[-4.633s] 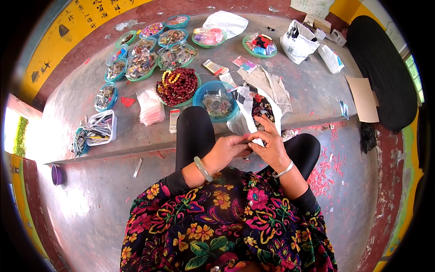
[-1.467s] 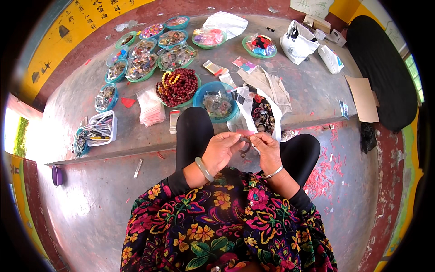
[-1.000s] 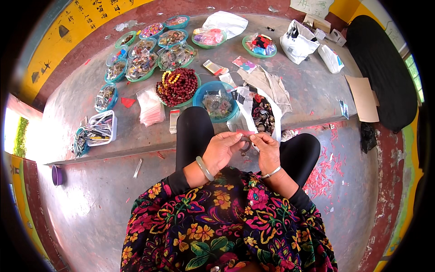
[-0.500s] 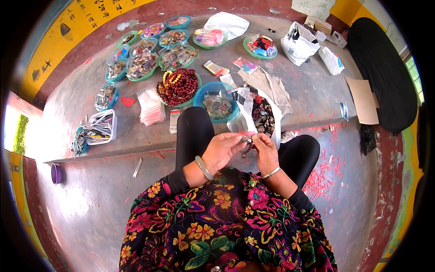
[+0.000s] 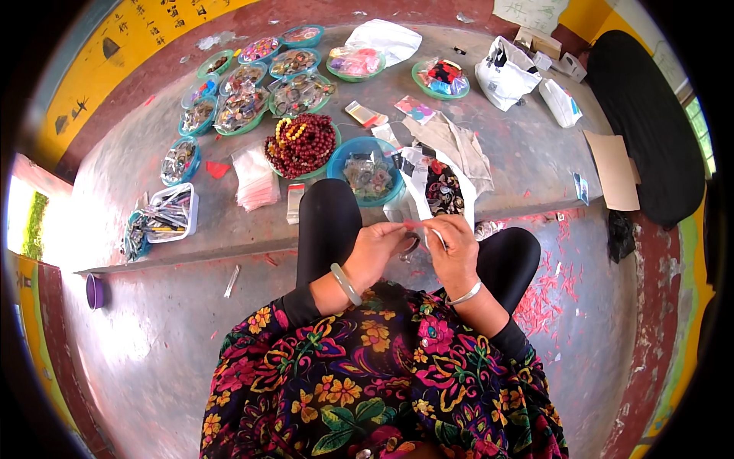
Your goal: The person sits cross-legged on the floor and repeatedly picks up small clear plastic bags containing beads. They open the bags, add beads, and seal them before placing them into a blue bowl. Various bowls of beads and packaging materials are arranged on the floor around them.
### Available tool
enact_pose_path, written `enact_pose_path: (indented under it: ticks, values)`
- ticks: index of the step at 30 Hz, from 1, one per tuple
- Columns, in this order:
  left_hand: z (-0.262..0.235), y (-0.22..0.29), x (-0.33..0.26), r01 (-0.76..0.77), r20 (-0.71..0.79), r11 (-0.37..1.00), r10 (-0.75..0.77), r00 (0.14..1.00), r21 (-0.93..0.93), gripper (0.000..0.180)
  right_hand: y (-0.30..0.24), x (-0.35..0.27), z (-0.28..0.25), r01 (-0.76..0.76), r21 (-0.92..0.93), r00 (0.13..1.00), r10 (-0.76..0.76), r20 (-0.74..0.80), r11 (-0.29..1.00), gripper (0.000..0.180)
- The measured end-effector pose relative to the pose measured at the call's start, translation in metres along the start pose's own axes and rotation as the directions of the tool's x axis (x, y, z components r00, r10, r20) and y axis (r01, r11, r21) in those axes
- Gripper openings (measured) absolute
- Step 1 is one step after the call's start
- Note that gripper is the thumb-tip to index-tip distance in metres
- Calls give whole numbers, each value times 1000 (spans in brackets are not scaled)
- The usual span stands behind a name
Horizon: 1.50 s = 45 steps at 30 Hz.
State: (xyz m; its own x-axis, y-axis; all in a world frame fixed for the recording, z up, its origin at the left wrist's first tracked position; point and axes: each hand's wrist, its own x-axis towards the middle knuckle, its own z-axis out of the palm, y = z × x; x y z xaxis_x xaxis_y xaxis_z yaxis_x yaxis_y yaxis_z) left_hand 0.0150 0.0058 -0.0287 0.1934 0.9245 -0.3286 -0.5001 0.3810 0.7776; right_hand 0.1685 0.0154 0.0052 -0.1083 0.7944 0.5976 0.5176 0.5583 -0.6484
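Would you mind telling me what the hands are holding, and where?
Both hands, left hand and right hand, pinch a thin red strip at its ends; a dark ring hangs between them.

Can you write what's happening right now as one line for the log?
left hand: pinching small red strip | right hand: pinching same strip | dark ring: hanging between hands | red bead bowl: untouched

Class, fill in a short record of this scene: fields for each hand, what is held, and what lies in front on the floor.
left hand: pinching a thin red strip, fingertips meeting the other hand
right hand: pinching the same strip
under the hands: small dark ring, grip unclear
in front: blue bowl of small packets; green bowl of red beads
left side: clear tool box
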Motion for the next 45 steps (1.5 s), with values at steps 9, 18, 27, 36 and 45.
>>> enact_pose_path:
  ticks: [9,18,27,36,45]
  values:
    - [1,-3,-2,-124,132,940,86,988,317,23,0,-3,3,126,-95,989,-117,94,987,13]
    - [-1,-5,-5,-504,357,447,375,856,739,21,-1,-6,-1,225,-233,962,-177,207,946,11]
    - [-1,-7,-6,-593,426,296,471,773,749,20,-6,-6,-2,232,-253,946,-158,282,939,9]
    - [-1,-5,-8,-563,411,306,439,799,768,20,-5,-8,0,236,-252,945,-161,286,939,9]
    - [-2,-7,-7,-560,415,316,422,806,766,14,-9,-5,-3,263,-268,929,-168,330,927,8]
